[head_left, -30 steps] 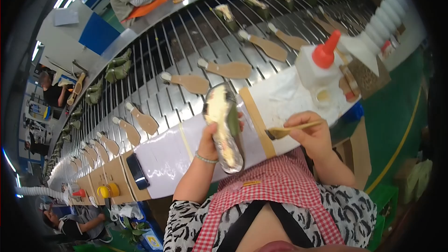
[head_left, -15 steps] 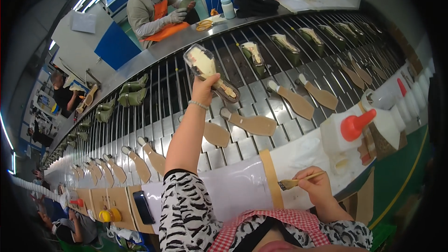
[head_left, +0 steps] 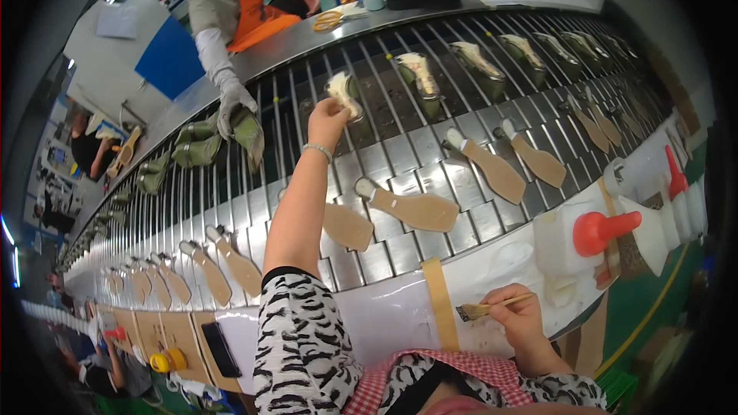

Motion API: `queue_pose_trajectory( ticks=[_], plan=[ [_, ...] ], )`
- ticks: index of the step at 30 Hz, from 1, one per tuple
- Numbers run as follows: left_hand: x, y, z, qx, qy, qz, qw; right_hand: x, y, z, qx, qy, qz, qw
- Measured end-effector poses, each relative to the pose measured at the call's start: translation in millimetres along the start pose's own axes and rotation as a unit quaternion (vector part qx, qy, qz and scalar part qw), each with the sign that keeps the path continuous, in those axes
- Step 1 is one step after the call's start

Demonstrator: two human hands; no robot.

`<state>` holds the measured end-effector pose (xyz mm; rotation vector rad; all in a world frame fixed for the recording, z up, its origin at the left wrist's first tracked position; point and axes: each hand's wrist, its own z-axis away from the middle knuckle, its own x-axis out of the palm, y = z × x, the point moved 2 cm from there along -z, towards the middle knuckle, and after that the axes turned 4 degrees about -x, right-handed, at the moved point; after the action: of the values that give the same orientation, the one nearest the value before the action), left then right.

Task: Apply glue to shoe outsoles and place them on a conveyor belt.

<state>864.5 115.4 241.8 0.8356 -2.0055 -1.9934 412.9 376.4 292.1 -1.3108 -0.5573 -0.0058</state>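
My left hand [head_left: 329,119] reaches out over the conveyor, its fingers closed at the near end of a green lasted shoe upper [head_left: 343,92] with a cream underside facing up. That upper sits on the dark roller bars, in line with several similar uppers [head_left: 419,77] to its right. Low at the right, my right hand [head_left: 515,313] pinches the wooden handle of a small brush [head_left: 478,310], its dark bristles pointing left above the white work surface. On the nearer metal slats lie tan shoe soles [head_left: 415,209], heels turned away to the upper left.
Across the conveyor, a masked co-worker's gloved hand [head_left: 234,104] holds a green upper [head_left: 247,138] over the bars. White bottles with red nozzles [head_left: 603,232] stand at my right. A phone [head_left: 221,350] and a yellow container [head_left: 167,360] rest at the left; scissors [head_left: 328,21] lie opposite.
The upper in my left hand has gone from raised above the conveyor down onto the bars. The co-worker's gloved hand has reached out left with a green upper. My right hand still holds the brush.
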Motion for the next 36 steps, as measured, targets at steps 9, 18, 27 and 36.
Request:
queue_pose_trajectory(
  ticks=[9,18,27,36],
  plan=[
    [-218.0,41.1,56.1,0.142,0.107,-0.247,0.953,15.9,-4.4,2.9,-0.014,0.000,0.035,0.999],
    [-229.2,-57.8,94.8,-0.029,0.026,-0.625,0.780,39.9,-6.4,9.9,-0.025,-0.003,0.055,0.998],
    [-262.4,128.5,184.2,-0.022,0.037,-0.052,0.998,32.4,-29.8,54.0,-0.065,0.020,0.069,0.995],
    [-208.4,121.7,295.4,-0.226,-0.310,-0.045,0.922,-21.1,-79.4,82.2,-0.208,0.117,0.345,0.908]
  ],
)
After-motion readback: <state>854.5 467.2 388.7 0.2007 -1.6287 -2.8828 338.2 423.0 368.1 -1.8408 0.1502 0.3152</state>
